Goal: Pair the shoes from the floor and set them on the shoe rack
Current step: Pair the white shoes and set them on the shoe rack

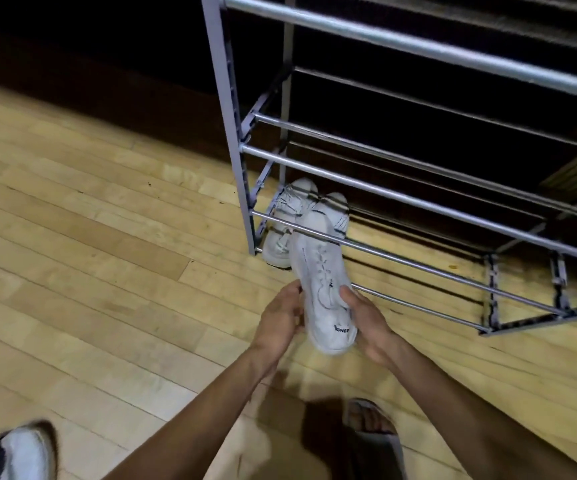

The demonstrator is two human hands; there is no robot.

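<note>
Pale wooden floorboards [89, 244] run under us. Our left hand [282, 318] and right hand [366, 320] curl half closed around the heel end of a white lace-up sneaker [320, 271], thumbs and fingers pressing its two sides. We hold it toe-first, slanted toward the lowest tier of the grey metal-bar shoe rack [401, 199], likely to slide it just beside its matching white sneaker [289, 220] already resting there, toe inward. Another white-and-black shoe [20, 452] lies well apart on the floor.

blurred shoe [20, 452] cut off bottom-left; shoe rack [418, 202] cropped right.
</note>
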